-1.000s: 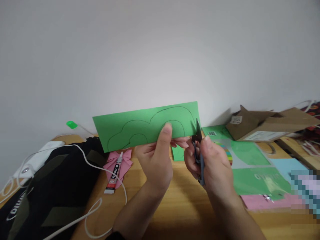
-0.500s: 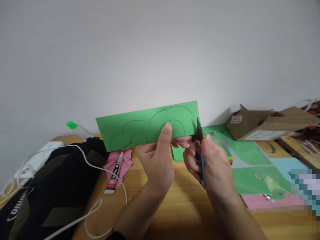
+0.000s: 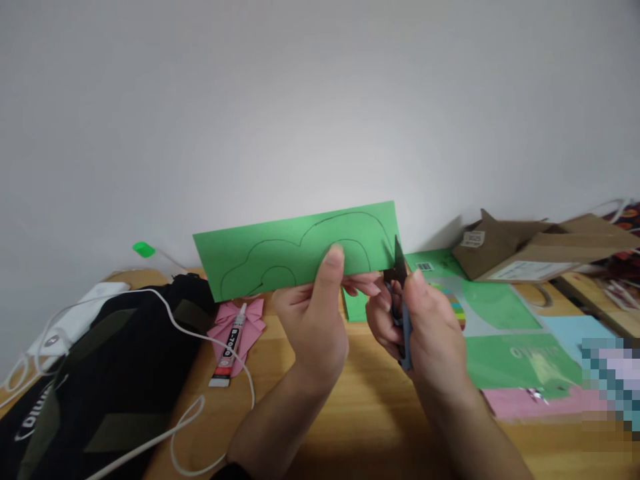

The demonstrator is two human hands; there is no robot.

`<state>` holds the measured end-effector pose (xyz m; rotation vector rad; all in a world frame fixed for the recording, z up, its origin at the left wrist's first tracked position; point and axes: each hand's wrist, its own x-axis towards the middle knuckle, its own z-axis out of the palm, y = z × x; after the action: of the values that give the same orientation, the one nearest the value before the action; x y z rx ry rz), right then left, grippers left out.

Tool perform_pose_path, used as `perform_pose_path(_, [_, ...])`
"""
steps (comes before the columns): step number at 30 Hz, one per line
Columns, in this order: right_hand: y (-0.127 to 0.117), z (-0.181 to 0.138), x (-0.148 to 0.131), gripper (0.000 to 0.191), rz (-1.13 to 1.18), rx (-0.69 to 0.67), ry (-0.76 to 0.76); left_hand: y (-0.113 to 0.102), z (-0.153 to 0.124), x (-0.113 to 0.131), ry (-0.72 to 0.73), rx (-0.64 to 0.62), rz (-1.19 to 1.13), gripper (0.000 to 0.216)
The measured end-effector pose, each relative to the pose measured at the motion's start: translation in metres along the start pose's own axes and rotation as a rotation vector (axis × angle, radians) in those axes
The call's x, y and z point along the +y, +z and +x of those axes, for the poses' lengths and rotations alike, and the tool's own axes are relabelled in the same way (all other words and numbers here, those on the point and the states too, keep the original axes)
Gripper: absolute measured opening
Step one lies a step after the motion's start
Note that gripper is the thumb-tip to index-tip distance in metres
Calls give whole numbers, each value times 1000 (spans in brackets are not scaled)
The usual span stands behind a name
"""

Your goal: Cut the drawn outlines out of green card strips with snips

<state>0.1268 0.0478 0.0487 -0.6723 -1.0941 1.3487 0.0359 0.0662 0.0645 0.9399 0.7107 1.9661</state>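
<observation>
My left hand pinches the lower edge of a green sheet of paper, thumb in front and fingers behind. Dark curved outlines are drawn on the sheet, like two joined arches with smaller arcs inside. In my right hand is a pair of scissors with bluish-grey handles and dark blades. The blades point upward at the paper's lower right corner, one of them in front of the sheet. Below the paper's left end, a glue tube marked B-7000 lies on a folded pink paper piece.
A dark bag and a white cable occupy the left. At the right lie an opened cardboard box, green sheets in clear plastic and light blue paper. A green cap-like piece is near the wall.
Almost nothing differs. The paper's left end has shifted very slightly to the right, while both hands keep their holds.
</observation>
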Motion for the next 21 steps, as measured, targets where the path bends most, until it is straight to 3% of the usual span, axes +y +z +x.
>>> perform_pose_path(21, [0, 1, -1, 45, 26, -3, 59, -1, -1, 0, -39, 14, 0, 33])
